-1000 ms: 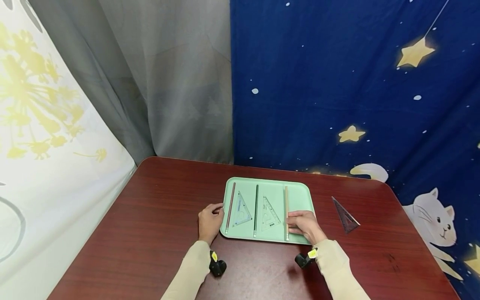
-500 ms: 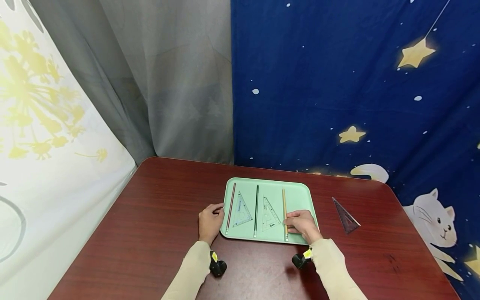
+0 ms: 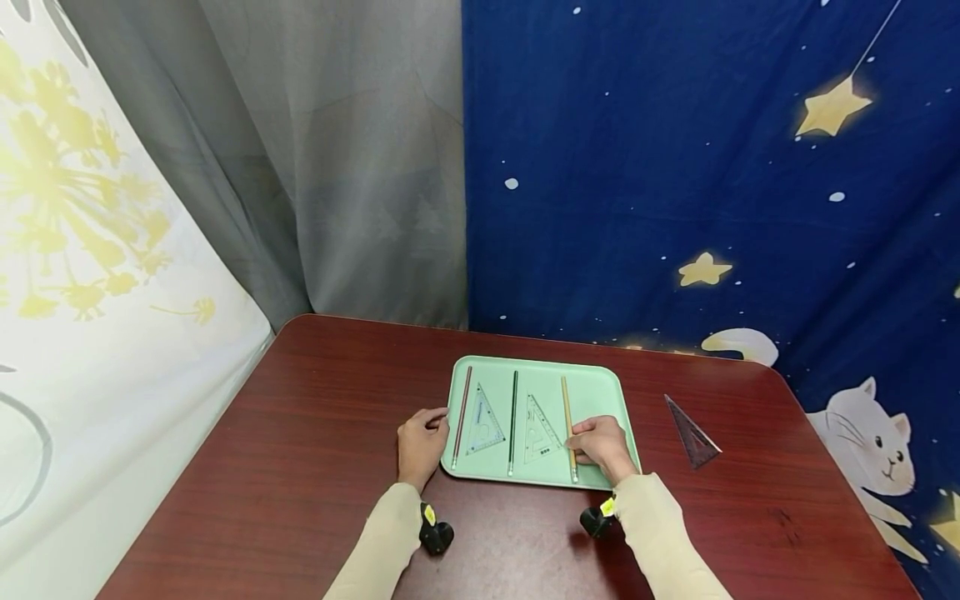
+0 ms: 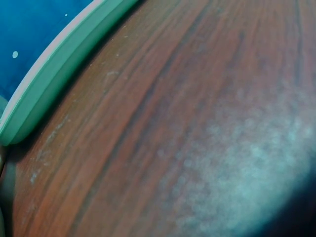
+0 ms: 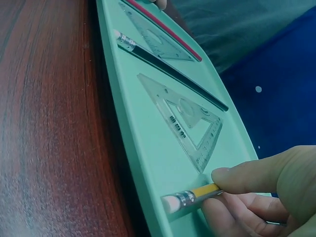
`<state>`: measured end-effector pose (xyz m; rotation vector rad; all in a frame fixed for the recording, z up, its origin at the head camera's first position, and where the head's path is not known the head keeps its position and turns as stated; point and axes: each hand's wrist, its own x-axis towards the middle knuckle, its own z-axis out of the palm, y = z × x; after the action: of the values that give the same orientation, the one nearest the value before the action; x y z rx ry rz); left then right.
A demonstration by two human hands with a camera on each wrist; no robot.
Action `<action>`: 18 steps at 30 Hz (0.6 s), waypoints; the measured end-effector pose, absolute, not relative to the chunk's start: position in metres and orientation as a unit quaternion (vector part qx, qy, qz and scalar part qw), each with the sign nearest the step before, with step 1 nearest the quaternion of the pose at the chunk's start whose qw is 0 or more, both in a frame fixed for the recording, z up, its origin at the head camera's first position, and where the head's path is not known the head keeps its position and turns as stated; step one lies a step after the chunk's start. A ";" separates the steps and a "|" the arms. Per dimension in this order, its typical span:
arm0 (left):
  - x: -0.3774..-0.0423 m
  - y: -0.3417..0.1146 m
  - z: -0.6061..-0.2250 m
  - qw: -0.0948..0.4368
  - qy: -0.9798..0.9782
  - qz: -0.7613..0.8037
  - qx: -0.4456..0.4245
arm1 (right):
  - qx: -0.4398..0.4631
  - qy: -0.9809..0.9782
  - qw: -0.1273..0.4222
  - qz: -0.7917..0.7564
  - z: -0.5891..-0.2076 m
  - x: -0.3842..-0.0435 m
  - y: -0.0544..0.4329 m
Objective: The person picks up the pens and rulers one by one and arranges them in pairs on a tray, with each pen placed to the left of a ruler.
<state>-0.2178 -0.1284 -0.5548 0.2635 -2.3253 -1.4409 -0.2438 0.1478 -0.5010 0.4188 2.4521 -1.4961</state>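
My right hand (image 3: 602, 442) pinches a yellow pencil (image 3: 567, 404) between thumb and fingers, low in the right part of the mint-green tray (image 3: 540, 364). Its eraser end points to the near rim, as the right wrist view shows. My left hand (image 3: 420, 444) grips the tray's left rim. Left to right on the tray lie a red pencil (image 3: 462, 415), a clear set square (image 3: 484, 427), a dark green pencil (image 3: 513, 421) and a second clear set square (image 5: 190, 123), just left of the yellow pencil. The left wrist view shows mostly tabletop and the tray's outer wall.
A dark, see-through set square (image 3: 692, 435) lies on the reddish-brown table (image 3: 322, 467), right of the tray. Curtains in grey (image 3: 375, 208) and star-printed blue (image 3: 637, 208) hang behind the table; a white one (image 3: 112, 333) hangs at the left.
My right hand has moved slightly left with the yellow pencil, and the pencil's far end has swung left toward the second set square. My left hand and the tray have stayed put.
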 end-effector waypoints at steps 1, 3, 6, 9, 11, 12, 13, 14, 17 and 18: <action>-0.218 -0.128 -0.555 0.195 -0.830 -0.514 0.095 | 0.143 0.840 0.117 -0.510 -0.501 -0.244 0.147; -0.218 -0.128 -0.555 0.198 -0.831 -0.511 0.095 | 0.142 0.842 0.113 -0.509 -0.501 -0.243 0.147; -0.218 -0.128 -0.555 0.206 -0.832 -0.507 0.092 | 0.136 0.846 0.110 -0.504 -0.501 -0.243 0.146; -0.218 -0.128 -0.556 0.211 -0.832 -0.505 0.089 | 0.132 0.848 0.110 -0.501 -0.501 -0.242 0.145; -0.218 -0.128 -0.556 0.209 -0.832 -0.506 0.091 | 0.131 0.848 0.110 -0.501 -0.501 -0.241 0.145; -0.218 -0.128 -0.556 0.207 -0.832 -0.507 0.092 | 0.131 0.848 0.110 -0.502 -0.501 -0.241 0.145; -0.218 -0.128 -0.556 0.206 -0.832 -0.508 0.093 | 0.132 0.847 0.110 -0.503 -0.501 -0.241 0.145; -0.218 -0.128 -0.556 0.205 -0.832 -0.508 0.093 | 0.131 0.847 0.108 -0.504 -0.500 -0.240 0.145; -0.218 -0.128 -0.556 0.204 -0.832 -0.508 0.093 | 0.131 0.846 0.106 -0.505 -0.501 -0.241 0.145; -0.218 -0.128 -0.555 0.205 -0.832 -0.508 0.093 | 0.132 0.846 0.105 -0.505 -0.500 -0.241 0.145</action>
<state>-0.2177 -0.1281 -0.5554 0.2589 -2.3192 -1.4160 -0.2405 0.1452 -0.5003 0.3880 2.4946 -1.4891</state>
